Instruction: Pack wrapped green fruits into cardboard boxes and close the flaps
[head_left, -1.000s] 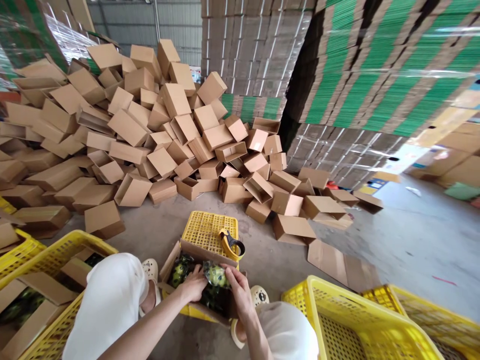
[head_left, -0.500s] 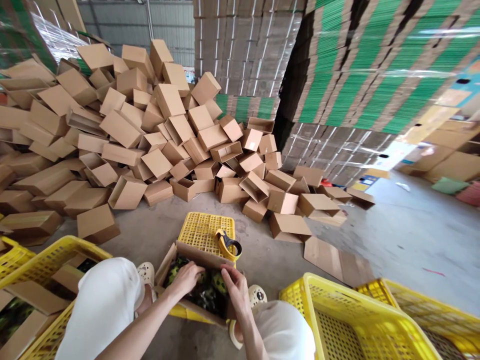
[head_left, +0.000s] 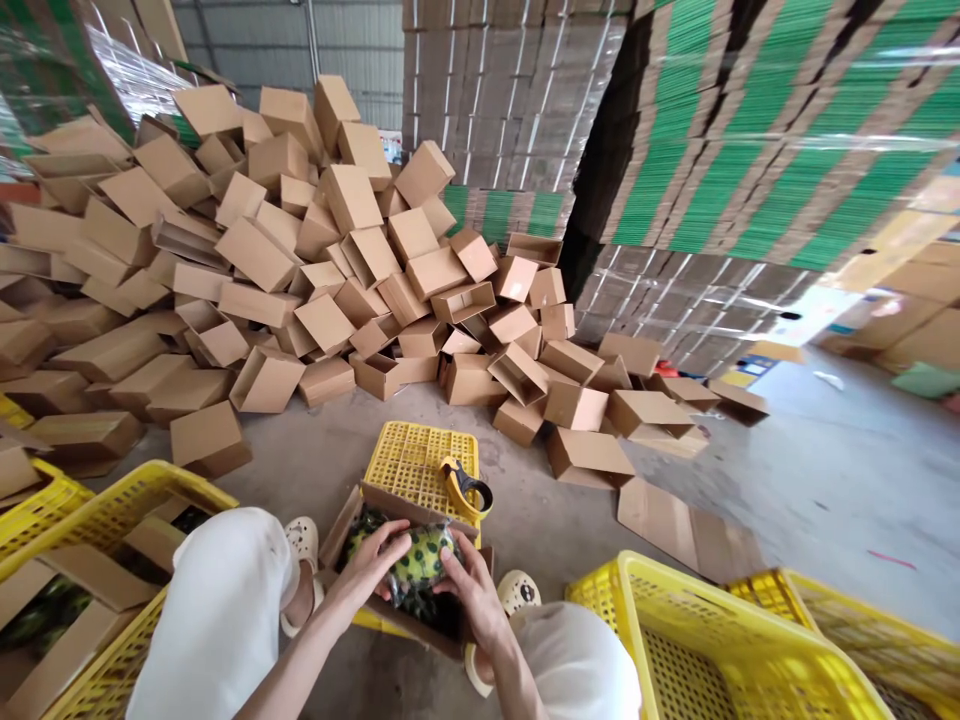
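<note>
A clear bag with a green and dark spotted pattern (head_left: 420,556) is held between both hands, just above an open cardboard box (head_left: 346,535). My left hand (head_left: 376,560) wraps its left side, and my right hand (head_left: 471,582) grips its right end. More dark and green bagged items lie in the box below, partly hidden by the hands. The box rests on an upturned yellow crate (head_left: 416,465) between my feet. On that crate, just beyond the box, sits a yellow and black tape dispenser (head_left: 465,488).
A big heap of brown boxes (head_left: 259,255) fills the floor ahead. Yellow crates stand at right (head_left: 720,640) and left (head_left: 127,500); the left one holds boxes with dark green contents. Flattened cardboard (head_left: 686,530) lies right of centre. Strapped cardboard stacks (head_left: 780,130) rise behind.
The spotted bag is now raised, with both hands around it; before, my left hand was inside the box and my right at its far edge. The view has shifted slightly left.
</note>
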